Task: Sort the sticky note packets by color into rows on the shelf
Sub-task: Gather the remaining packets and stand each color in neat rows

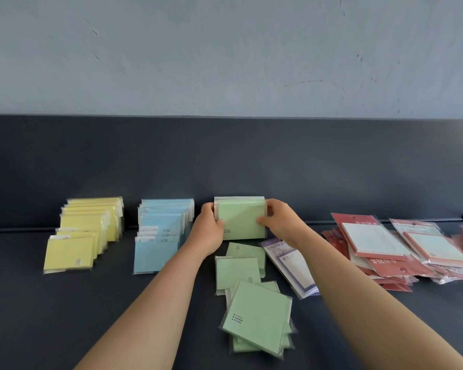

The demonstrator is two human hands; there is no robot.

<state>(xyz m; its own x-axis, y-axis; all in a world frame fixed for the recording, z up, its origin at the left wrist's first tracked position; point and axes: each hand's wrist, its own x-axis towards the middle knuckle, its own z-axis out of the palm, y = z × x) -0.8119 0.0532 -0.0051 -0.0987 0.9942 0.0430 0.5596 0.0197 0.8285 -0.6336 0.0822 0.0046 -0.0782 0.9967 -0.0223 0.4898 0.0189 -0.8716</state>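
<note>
Two rows look done; green is under way.
My left hand [209, 228] and right hand [281, 222] curl round the sides of the upright green stack [241, 225] at the back of the shelf [64, 316]. At nine o'clock stand the yellow row [88, 231] and blue row [161, 236]. Loose green packets [254, 313] lie at six, with a purple packet [292, 265] and red pile [385, 252] unsorted towards three.

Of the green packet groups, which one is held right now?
The upright green bundle, farthest back, gripped between left hand and right hand. The other green packets lie flat nearer the camera, untouched.
</note>
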